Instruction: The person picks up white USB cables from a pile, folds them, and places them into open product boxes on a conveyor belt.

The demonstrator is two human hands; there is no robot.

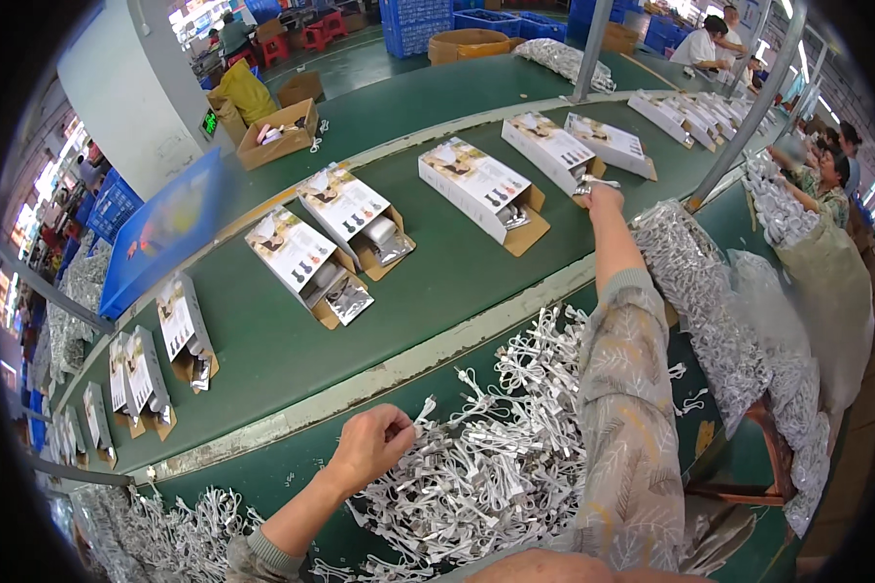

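My left hand (371,449) is closed, its thumb and fingers pinching a white cable (425,412) at the edge of a large heap of short white cables (486,476). Farther off, my right hand (605,197) reaches over the green conveyor belt (389,321) to the open end of a white printed box (550,146). Its fingers are pressed together beside a silvery packet (598,182) there; what they hold is too small to make out. Left of this box lies another open box (476,185) with brown flaps.
More open boxes (297,255) with silver packets line the belt. Bags of white cables (700,291) stand at the right beside a metal post (749,107). A blue bin (160,233) and a carton (277,136) sit beyond the belt. Other people (705,44) work at far right.
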